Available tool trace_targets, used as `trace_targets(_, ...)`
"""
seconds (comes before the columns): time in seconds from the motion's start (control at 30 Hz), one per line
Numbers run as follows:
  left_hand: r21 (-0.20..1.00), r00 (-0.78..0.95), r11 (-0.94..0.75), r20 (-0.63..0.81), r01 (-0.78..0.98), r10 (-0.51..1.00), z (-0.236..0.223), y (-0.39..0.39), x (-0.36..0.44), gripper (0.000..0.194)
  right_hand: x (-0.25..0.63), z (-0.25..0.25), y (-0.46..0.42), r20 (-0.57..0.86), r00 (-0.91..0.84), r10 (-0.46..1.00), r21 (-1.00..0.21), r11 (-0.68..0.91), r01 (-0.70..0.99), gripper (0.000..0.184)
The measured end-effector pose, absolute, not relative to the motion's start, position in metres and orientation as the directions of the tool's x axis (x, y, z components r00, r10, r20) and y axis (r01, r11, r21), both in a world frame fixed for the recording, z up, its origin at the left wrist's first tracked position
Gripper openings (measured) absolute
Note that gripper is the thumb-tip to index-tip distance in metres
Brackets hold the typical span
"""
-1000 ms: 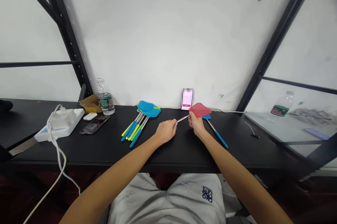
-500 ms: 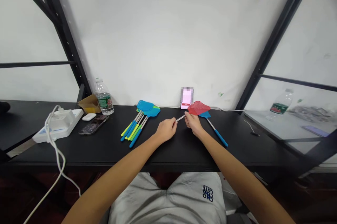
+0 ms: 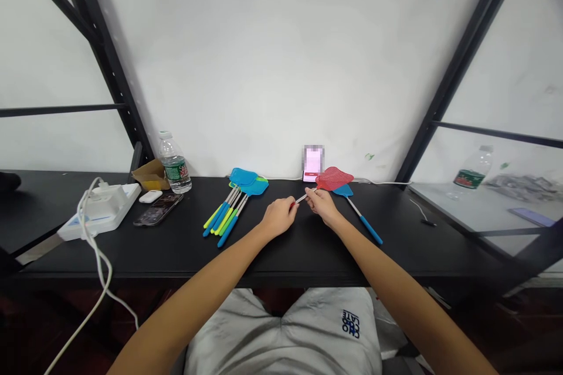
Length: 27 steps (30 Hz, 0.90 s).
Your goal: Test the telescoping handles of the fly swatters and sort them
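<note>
Between my hands is a red fly swatter point(image 3: 335, 178) with a mesh head and a thin metal shaft. My left hand point(image 3: 280, 216) is closed around its handle, which is mostly hidden in the fist. My right hand point(image 3: 322, 205) pinches the shaft just below the red head. Behind and to the right, a blue fly swatter point(image 3: 370, 228) lies on the table, its head partly covered by the red one. To the left of my left hand, several blue, yellow and green fly swatters point(image 3: 250, 187) lie fanned together, handles toward me.
A lit phone point(image 3: 312, 171) leans against the wall behind the red head. At left on the black table point(image 3: 176, 252) are a water bottle point(image 3: 176, 169), a cardboard box point(image 3: 152, 175), a white case point(image 3: 150, 196), a dark phone point(image 3: 159, 209) and a power strip point(image 3: 125, 210) with cables.
My right hand has slid down the shaft toward my left hand, and less of the shaft shows between them. The left hand keeps its grip; the swatters on the table stay put.
</note>
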<state>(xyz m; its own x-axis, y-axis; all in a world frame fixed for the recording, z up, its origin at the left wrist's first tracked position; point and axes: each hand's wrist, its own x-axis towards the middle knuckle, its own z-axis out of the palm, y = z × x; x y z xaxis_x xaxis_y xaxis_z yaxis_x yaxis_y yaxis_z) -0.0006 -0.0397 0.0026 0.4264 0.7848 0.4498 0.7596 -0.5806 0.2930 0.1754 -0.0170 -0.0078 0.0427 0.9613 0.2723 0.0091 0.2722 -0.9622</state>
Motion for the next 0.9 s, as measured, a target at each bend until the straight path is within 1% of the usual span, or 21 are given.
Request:
trace_targets(0.2, 0.291, 0.424, -0.587, 0.465, 0.756, 0.777, 0.0037, -0.0391, -0.0022, 0.024, 0.1762, -0.0041, -0.0185, 0.228, 0.169, 0.959, -0.972, 0.235, -0.020, 0.047)
trace_targets(0.3, 0.305, 0.413, -0.578, 0.463, 0.757, 0.785, 0.0037, -0.0385, -0.0028, 0.023, 0.1797, -0.0013, -0.0195, 0.219, 0.180, 0.959, -0.973, 0.229, -0.038, 0.047)
trace_targets(0.5, 0.307, 0.430, -0.594, 0.461, 0.743, 0.776, 0.0025, -0.0374, -0.0040, 0.023, 0.1794, -0.0040, -0.0189, 0.178, 0.088, 0.980, -0.981, 0.184, -0.068, 0.049)
trace_targets(0.63, 0.300, 0.428, -0.590, 0.460, 0.750, 0.778, 0.0038, -0.0383, -0.0035, 0.025, 0.1754, -0.0071, -0.0185, 0.182, 0.043, 0.982, -0.981, 0.184, -0.063, 0.049)
trace_targets(0.8, 0.327, 0.423, -0.591, 0.459, 0.737, 0.781, 0.0055, -0.0401, -0.0019, 0.029, 0.1744, -0.0041, -0.0227, 0.191, -0.093, 0.977, -0.980, 0.184, -0.078, 0.048)
trace_targets(0.9, 0.352, 0.429, -0.603, 0.460, 0.716, 0.777, 0.0055, -0.0415, -0.0013, 0.028, 0.1755, -0.0026, -0.0237, 0.192, -0.109, 0.975, -0.980, 0.184, -0.079, 0.048)
